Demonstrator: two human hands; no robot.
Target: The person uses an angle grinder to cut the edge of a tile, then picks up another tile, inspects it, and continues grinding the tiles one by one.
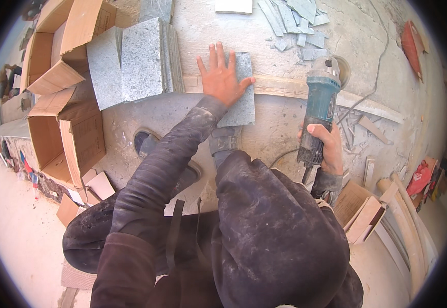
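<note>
My left hand (222, 77) lies flat with fingers spread on a grey stone tile (241, 105), pressing it against a wooden strip (281, 86) that runs crosswise beneath it. My right hand (328, 145) is wrapped round the black rear body of a teal angle grinder (322, 95). The grinder stands to the right of the tile and apart from it, its disc (342, 72) at the far end facing right. Whether the disc spins I cannot tell. Just left of my left hand leans a stack of speckled grey tiles (142, 60).
Open cardboard boxes (82, 134) stand at the left. Broken tile offcuts (298, 20) lie at the far side. The grinder's cord (375, 84) trails over the dusty floor. Another small box (359, 210) and curved wooden pieces (408, 231) are at the right. My knees and shoes are close to the tile.
</note>
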